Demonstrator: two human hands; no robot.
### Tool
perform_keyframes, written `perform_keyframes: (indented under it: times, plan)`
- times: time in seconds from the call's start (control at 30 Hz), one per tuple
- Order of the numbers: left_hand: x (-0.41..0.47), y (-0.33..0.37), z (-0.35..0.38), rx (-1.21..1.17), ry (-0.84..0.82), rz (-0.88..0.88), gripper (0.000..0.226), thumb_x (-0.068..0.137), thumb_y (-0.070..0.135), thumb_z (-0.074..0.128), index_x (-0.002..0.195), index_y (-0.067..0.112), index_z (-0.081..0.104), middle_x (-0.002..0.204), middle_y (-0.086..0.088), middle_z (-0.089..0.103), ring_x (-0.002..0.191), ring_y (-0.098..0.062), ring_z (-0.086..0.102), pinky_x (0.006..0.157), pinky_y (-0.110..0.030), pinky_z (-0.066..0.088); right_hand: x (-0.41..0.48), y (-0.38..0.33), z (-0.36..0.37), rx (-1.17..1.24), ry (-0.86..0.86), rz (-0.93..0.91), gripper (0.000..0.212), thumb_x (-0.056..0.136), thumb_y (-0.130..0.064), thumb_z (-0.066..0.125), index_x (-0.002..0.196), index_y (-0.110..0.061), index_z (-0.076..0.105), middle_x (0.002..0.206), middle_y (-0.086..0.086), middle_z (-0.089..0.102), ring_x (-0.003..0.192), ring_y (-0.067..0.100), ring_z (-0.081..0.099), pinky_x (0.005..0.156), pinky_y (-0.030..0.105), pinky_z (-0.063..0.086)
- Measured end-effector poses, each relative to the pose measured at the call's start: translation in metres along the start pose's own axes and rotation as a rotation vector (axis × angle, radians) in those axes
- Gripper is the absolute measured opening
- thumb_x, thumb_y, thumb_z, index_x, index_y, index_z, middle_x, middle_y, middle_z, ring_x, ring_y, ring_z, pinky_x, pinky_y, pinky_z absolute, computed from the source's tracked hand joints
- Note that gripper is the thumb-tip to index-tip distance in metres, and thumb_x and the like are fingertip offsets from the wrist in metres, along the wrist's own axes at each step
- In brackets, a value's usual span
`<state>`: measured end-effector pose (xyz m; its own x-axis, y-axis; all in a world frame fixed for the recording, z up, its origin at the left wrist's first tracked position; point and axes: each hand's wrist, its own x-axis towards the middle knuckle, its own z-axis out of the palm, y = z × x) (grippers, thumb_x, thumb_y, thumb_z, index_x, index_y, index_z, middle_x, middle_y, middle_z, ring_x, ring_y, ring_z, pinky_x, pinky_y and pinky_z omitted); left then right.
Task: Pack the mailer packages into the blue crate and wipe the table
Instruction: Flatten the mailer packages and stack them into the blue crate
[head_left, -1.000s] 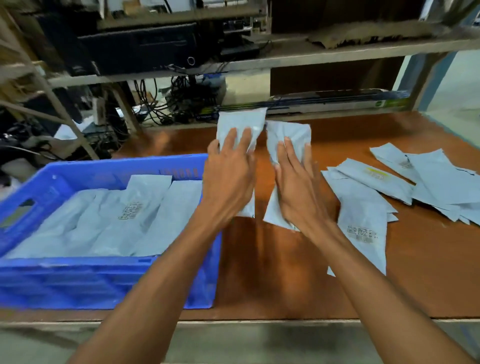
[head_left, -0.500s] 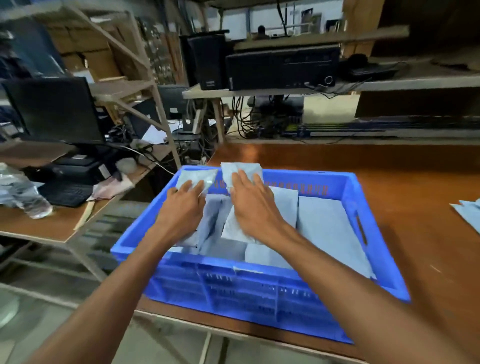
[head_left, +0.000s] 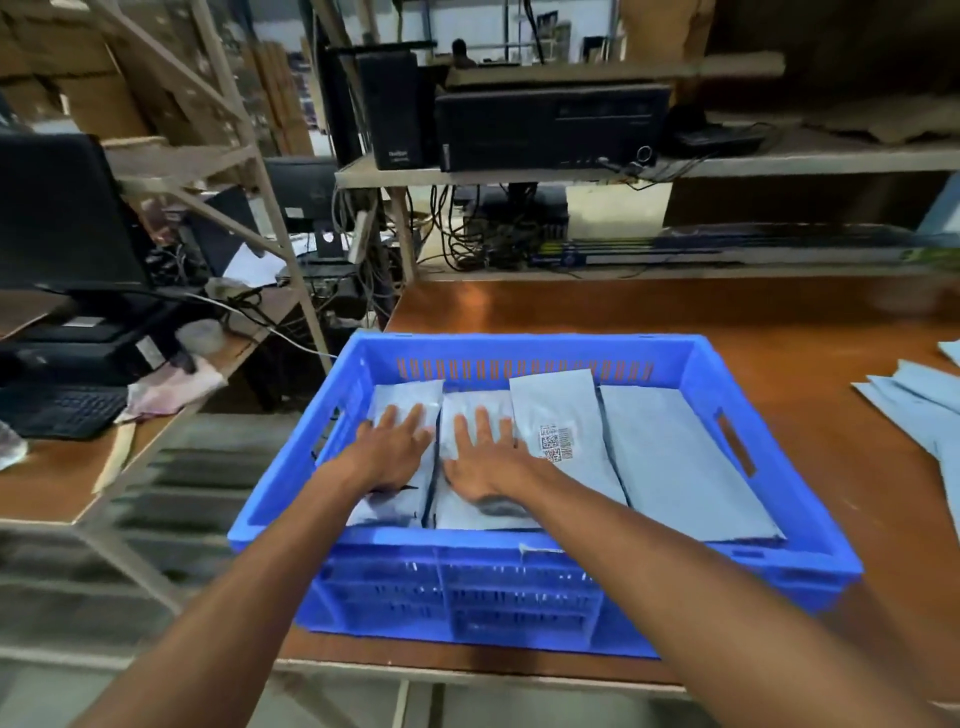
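Note:
The blue crate (head_left: 524, 348) stands on the brown table (head_left: 779, 322) in front of me. Several grey mailer packages lie flat inside it. My left hand (head_left: 392, 449) rests palm down, fingers spread, on the leftmost mailer (head_left: 402, 397). My right hand (head_left: 483, 457) lies flat on the mailer (head_left: 475, 402) beside it. To their right sit a mailer with a printed code label (head_left: 563, 421) and a plain one (head_left: 670, 462). More loose mailers (head_left: 914, 400) lie on the table at the right edge.
A lower side desk (head_left: 47, 483) at left holds a monitor (head_left: 62, 213), a keyboard (head_left: 62, 410) and a pinkish cloth (head_left: 174, 387). A shelf behind the table carries black computer cases (head_left: 550, 127) and tangled cables (head_left: 467, 234). The table's front edge runs just below the crate.
Both hands carried two mailers from the table over to the crate and laid them down in its left part. The hands now lie flat on them instead of gripping.

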<state>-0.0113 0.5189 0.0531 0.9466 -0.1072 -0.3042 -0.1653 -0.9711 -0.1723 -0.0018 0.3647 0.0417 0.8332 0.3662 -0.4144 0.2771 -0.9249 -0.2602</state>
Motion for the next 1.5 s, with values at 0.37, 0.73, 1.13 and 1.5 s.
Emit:
perform_keyframes:
  times: [0.37,0.73,1.13,1.5]
  plan:
    - [0.018,0.118,-0.094,-0.399,0.569,-0.01,0.058,0.102,0.044,0.039,0.152,0.014,0.033,0.154,-0.02,0.034,0.14,-0.039,0.032,0.114,-0.048,0.03,-0.088,0.145,-0.118,0.128,0.858,-0.116,0.041,0.094,-0.024,0.05,0.134,-0.02,0.056,0.145,0.001,0.051,0.133,0.022,0.046,0.116,0.044,0.017]
    - [0.063,0.542,-0.131,-0.285,0.373,0.667,0.054,0.098,0.044,0.038,0.14,0.011,0.047,0.145,-0.015,0.047,0.131,-0.036,0.045,0.107,-0.047,0.039,-0.241,0.557,-0.044,0.197,0.734,0.542,0.023,0.087,-0.014,0.059,0.107,-0.01,0.069,0.111,0.013,0.07,0.104,0.032,0.063,0.08,0.028,0.041]
    - [0.119,0.66,-0.018,-0.157,0.132,0.496,0.067,0.101,0.058,0.021,0.157,0.031,-0.006,0.165,0.008,-0.012,0.152,-0.021,-0.01,0.122,-0.051,0.003,-0.227,0.671,-0.003,0.218,0.632,0.444,0.043,0.099,-0.023,0.046,0.141,-0.016,0.049,0.145,0.008,0.051,0.126,0.029,0.052,0.099,0.038,0.046]
    - [0.096,0.53,0.022,-0.319,0.24,0.265,0.078,0.083,0.062,0.0,0.157,0.036,0.006,0.164,0.016,-0.001,0.152,-0.012,-0.003,0.121,-0.042,0.005,-0.173,0.641,0.017,-0.1,0.501,0.404,0.052,0.101,-0.048,0.026,0.146,-0.026,0.042,0.155,-0.001,0.039,0.146,0.02,0.025,0.119,0.05,0.009]
